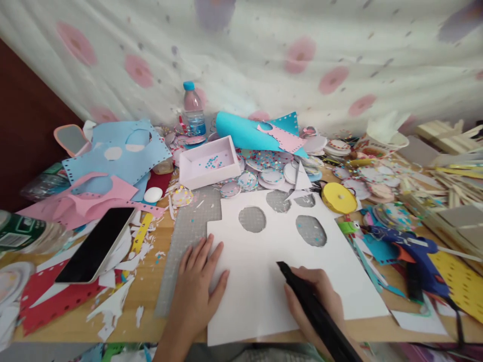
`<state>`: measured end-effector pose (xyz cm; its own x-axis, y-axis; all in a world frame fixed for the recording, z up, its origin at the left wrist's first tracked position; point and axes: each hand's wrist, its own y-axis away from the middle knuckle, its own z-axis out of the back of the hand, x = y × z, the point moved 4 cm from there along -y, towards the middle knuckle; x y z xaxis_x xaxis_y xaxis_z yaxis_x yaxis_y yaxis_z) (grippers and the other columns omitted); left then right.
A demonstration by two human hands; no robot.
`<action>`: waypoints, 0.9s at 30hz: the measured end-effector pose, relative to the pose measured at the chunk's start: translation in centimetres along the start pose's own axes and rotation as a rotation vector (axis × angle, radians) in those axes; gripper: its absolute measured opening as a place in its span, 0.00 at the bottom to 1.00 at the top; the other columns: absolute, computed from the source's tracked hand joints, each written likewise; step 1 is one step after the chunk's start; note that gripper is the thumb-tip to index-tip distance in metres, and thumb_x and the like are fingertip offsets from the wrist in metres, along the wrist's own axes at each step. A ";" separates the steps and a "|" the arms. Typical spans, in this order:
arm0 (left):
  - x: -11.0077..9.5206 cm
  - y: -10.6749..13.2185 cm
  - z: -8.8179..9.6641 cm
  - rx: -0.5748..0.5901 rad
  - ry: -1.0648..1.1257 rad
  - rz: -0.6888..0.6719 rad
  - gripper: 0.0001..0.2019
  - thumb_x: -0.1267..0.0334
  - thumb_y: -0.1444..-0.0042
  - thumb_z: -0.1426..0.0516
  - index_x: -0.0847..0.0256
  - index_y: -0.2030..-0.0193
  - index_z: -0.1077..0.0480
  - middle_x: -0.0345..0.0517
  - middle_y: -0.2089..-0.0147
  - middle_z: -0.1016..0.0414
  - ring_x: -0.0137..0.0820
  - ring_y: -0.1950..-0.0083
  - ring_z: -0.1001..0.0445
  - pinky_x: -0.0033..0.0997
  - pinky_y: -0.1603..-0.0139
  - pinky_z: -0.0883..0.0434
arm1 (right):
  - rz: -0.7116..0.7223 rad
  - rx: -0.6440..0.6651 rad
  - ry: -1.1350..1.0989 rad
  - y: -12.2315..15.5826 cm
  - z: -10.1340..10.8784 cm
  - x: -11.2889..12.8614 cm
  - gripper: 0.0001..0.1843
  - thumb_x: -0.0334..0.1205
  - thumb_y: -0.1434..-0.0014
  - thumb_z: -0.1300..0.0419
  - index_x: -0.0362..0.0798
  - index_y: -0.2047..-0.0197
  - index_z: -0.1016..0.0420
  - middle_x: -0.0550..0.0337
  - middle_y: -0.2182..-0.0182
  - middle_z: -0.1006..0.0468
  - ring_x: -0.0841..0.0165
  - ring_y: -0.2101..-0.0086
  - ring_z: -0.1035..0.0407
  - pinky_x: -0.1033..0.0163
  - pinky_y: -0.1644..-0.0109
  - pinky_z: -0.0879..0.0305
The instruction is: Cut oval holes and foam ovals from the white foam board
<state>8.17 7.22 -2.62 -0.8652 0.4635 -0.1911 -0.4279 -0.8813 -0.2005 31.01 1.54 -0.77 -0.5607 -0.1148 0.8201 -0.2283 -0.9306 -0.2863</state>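
A white sheet of card [264, 281] with three round holes cut in its far part lies on a grey cutting mat [186, 236]. My left hand [196, 286] rests flat on the sheet's left edge, fingers spread. My right hand [315, 301] grips a long black tool [313, 306], its tip touching the sheet near the middle.
A black phone [96, 244] lies to the left among paper scraps. A blue glue gun [407, 251] and a yellow tape roll [338, 197] sit to the right. Behind are a white tray [209, 161], a water bottle [193, 108], blue and pink sheets, and several round cutouts.
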 end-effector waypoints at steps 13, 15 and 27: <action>-0.2 0.0 0.1 0.008 -0.013 0.007 0.24 0.59 0.37 0.49 0.57 0.34 0.43 0.52 0.29 0.45 0.43 0.30 0.45 0.54 0.35 0.41 | 0.035 0.270 0.004 -2.7 -5.6 1.2 0.08 0.37 0.41 0.46 0.51 0.58 0.40 0.65 0.78 0.26 0.68 0.82 0.31 0.66 0.76 0.34; -0.2 0.0 0.1 0.003 -0.008 0.007 0.24 0.59 0.37 0.49 0.57 0.34 0.42 0.52 0.29 0.45 0.43 0.30 0.44 0.54 0.35 0.41 | 0.035 0.272 0.017 -2.6 -5.8 1.1 0.08 0.38 0.41 0.46 0.51 0.58 0.40 0.65 0.78 0.26 0.68 0.82 0.31 0.66 0.76 0.33; -0.2 0.0 0.1 0.015 0.001 0.007 0.25 0.59 0.37 0.49 0.57 0.33 0.43 0.52 0.29 0.45 0.43 0.30 0.45 0.54 0.35 0.41 | 0.136 0.321 0.113 -2.3 -6.1 1.2 0.11 0.33 0.43 0.48 0.52 0.57 0.42 0.69 0.78 0.29 0.70 0.81 0.32 0.67 0.76 0.36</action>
<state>8.33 7.14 -2.48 -0.8680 0.4573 -0.1938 -0.4255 -0.8859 -0.1847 26.04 5.71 -2.17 -0.6572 -0.2221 0.7203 0.1057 -0.9733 -0.2037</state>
